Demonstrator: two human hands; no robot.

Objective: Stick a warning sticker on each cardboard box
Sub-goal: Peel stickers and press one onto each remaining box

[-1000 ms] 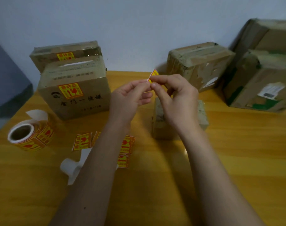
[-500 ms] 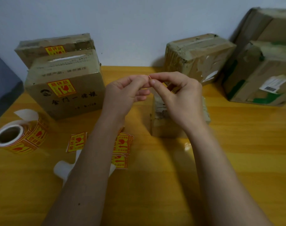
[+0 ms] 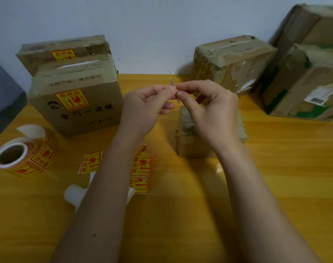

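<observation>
Both hands pinch one warning sticker (image 3: 172, 80) above the small cardboard box (image 3: 211, 135) — left hand (image 3: 146, 107), right hand (image 3: 205, 111) — its white backing now shows edge-on, hidden half a second ago, so peeling's probably underway, sticking next.

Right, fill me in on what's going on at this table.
A person is labelling cardboard boxes with warning stickers. Both the left hand and the right hand pinch one sticker edge-on above a small box, apparently peeling its backing. Two boxes on the left already carry stickers; the box behind the hands shows none. A sticker roll and loose stickers lie on the table.
</observation>
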